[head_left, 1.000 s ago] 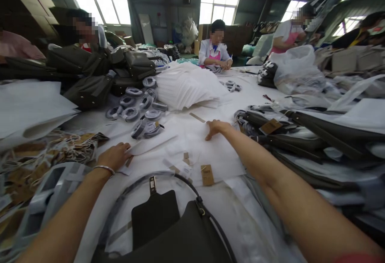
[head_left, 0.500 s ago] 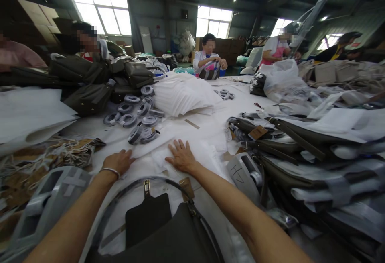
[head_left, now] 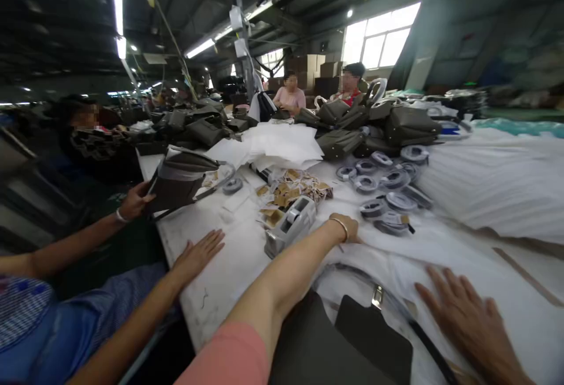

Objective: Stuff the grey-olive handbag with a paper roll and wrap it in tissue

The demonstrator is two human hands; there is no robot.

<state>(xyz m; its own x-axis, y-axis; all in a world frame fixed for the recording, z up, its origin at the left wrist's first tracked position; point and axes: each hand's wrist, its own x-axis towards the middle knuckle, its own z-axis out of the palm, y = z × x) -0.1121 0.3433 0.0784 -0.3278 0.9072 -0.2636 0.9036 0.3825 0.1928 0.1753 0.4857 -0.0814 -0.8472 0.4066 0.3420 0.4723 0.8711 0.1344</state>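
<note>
My left hand (head_left: 349, 227), a bangle on its wrist, lies curled on the edge of a white wrapping sheet (head_left: 445, 250); its fingers look closed on the sheet. Lower right, my right hand (head_left: 462, 314) rests flat on the same sheet with fingers spread. A dark olive handbag (head_left: 348, 344) with a metal clasp (head_left: 376, 295) and a thin strap lies just below both hands. A grey tape dispenser (head_left: 291, 226) stands left of my left wrist.
A co-worker in blue at the left has one palm (head_left: 198, 253) flat on the table and the other hand on a dark bag (head_left: 180, 179). Brown tags (head_left: 295, 188), grey coiled straps (head_left: 388, 191), stacked white sheets (head_left: 493, 179) and piled handbags (head_left: 379, 123) crowd the table. Other people work behind.
My head has swung sharply left, bringing the co-worker and table edge into view. My right hand has drawn back toward the bag; my left hand stays on the sheet's edge.
</note>
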